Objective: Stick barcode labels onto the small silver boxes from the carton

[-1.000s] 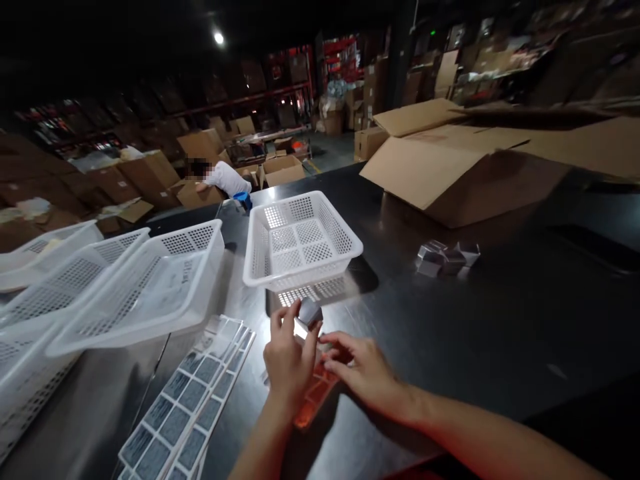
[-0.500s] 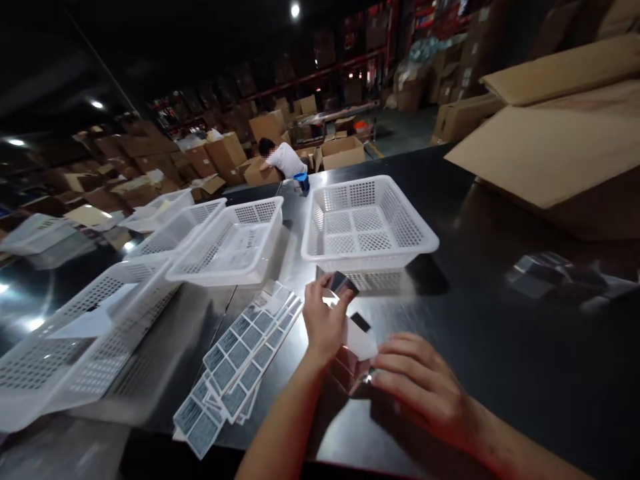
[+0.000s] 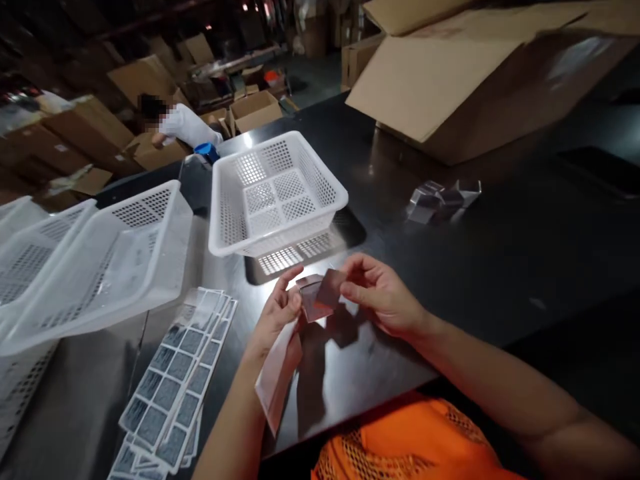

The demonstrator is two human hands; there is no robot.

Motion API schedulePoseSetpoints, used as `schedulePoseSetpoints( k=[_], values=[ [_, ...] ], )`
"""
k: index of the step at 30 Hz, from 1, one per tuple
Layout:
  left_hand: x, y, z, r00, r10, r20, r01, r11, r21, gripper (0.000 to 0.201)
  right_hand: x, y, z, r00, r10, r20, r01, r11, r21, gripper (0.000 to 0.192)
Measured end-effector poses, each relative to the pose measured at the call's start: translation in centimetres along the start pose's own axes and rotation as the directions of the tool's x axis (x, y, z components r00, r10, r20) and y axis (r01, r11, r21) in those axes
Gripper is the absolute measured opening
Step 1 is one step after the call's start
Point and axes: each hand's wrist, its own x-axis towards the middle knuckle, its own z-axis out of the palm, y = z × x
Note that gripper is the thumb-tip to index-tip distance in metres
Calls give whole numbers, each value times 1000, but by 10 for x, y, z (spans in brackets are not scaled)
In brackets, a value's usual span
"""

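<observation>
Both hands meet over the dark table, in front of an empty white mesh basket (image 3: 330,193). My left hand (image 3: 274,316) pinches one side of a small shiny packet (image 3: 320,300), and a clear plastic sleeve (image 3: 275,380) hangs down from the same hand. My right hand (image 3: 383,293) grips the packet's other side with thumb and fingers. A fanned stack of label sheets (image 3: 173,380) lies on the table to the left of my left forearm.
More white mesh baskets (image 3: 100,267) sit tilted at the left. Several shiny packets (image 3: 440,198) lie to the right, near a large open cardboard box (image 3: 450,87). Beyond the table a person (image 3: 183,123) bends among cartons.
My right hand has lifted off the table and joined the left on the packet. The clear sleeve now hangs from my left hand. The view swung back to the right.
</observation>
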Motion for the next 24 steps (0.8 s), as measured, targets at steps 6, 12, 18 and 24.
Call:
schedulePoseSetpoints(
  k=[6, 12, 18, 24],
  values=[
    [-6, -7, 18, 983, -57, -172, 39, 994, -107, 57, 7, 9, 3, 988, 152, -33, -137, 950, 282, 43],
    [-14, 7, 13, 998, -50, 31, 50, 999, -5, 87, 9, 9, 4, 982, 184, -50, -157, 931, 329, 42],
    [-10, 7, 27, 977, 140, -162, -98, 964, 248, 63, 8, 3, -1, 993, 112, -41, -103, 979, 176, 39],
    [-11, 7, 19, 959, 239, -156, -133, 857, 497, 62, 5, 1, -7, 995, 88, -53, -94, 989, -112, 75]
  ],
)
